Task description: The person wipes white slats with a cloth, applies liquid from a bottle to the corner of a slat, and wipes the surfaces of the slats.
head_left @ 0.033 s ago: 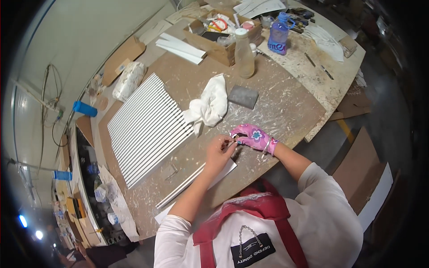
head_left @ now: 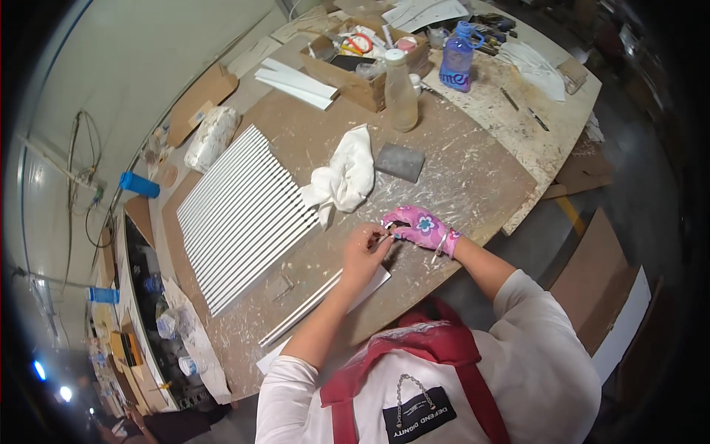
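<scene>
two hands meet by near edge of table (head_left: 477,189): bare left hand (head_left: 362,251), gloved right hand (head_left: 421,227), fingertips pinched on small item (head_left: 389,234), kind unclear; white strips (head_left: 302,310) lie along that edge, long axis slanting toward both, left nearer.

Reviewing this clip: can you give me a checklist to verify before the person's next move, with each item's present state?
1. Hands together above the brown board: ok, left hand and right hand meet at the fingers.
2. Both hands gloved: not ok, the right wears a pink glove, the left is bare.
3. Item between the fingers identified: cannot tell, too small and partly hidden.
4. White cloth away from the hands: ok, it lies beyond them.
5. Clear bottle upright and capped: ok.
</scene>
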`<state>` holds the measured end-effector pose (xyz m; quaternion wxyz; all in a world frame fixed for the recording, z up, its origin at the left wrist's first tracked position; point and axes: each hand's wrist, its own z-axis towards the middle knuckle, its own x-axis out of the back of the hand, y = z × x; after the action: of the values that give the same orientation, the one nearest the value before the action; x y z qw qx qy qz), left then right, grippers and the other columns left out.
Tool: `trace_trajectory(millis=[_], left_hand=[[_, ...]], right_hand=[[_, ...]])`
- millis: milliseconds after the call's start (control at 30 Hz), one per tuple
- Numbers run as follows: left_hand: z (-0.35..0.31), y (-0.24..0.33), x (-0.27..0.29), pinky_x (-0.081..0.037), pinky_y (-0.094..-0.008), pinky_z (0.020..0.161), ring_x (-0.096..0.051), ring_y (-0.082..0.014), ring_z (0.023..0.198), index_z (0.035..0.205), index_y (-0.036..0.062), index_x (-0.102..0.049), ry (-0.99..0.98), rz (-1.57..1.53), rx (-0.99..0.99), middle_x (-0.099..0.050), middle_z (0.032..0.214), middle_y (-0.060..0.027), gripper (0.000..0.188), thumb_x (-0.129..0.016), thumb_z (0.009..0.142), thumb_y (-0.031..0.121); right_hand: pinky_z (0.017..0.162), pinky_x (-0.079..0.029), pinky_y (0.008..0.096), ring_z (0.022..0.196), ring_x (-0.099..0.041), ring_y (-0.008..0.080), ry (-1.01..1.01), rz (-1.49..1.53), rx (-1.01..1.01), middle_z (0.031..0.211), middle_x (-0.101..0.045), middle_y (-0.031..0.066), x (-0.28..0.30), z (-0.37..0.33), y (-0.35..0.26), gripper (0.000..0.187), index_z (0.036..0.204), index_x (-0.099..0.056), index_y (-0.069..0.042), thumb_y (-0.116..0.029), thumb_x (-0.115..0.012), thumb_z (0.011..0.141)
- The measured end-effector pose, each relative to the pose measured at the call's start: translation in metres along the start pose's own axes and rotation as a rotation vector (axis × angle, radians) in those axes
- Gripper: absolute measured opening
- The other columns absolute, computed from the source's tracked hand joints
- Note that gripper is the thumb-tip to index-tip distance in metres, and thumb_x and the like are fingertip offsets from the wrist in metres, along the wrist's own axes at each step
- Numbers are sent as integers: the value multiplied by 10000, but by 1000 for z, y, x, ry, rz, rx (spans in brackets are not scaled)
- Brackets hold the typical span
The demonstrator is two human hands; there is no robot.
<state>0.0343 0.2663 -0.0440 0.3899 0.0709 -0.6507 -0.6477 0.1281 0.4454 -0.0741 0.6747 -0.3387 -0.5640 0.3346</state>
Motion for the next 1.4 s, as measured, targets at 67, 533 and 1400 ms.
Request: trace_trajectory(millis=[67, 533, 1400], left_hand=[[6, -6, -15, -435, -202, 612, -549, -63, 713, 933, 33, -616, 25, -97, 31, -627, 881, -12, 123, -692, 865, 102], [15, 5, -26, -434, -268, 677, -544, -129, 791, 914, 25, -605, 115, -20, 52, -596, 885, -41, 114, -677, 843, 77], [11, 47, -77, -473, -314, 686, -583, -240, 774, 839, 28, -612, 464, 438, 428, -559, 899, -113, 154, -737, 758, 66]], right_hand=[[976, -435, 413, 1107, -560, 351, 20, -31, -3, 1181, -606, 177, 10, -7, 2, 415, 1249, -571, -57, -190, -616, 858], [931, -464, 388, 1079, -590, 302, 319, -19, -192, 1202, -590, 170, 123, -94, 38, 399, 1276, -527, -62, -222, -559, 912], [873, -490, 381, 1005, -628, 264, 556, -665, -113, 1062, -658, 117, 462, 236, 304, 298, 1056, -632, -108, -351, -553, 903]])
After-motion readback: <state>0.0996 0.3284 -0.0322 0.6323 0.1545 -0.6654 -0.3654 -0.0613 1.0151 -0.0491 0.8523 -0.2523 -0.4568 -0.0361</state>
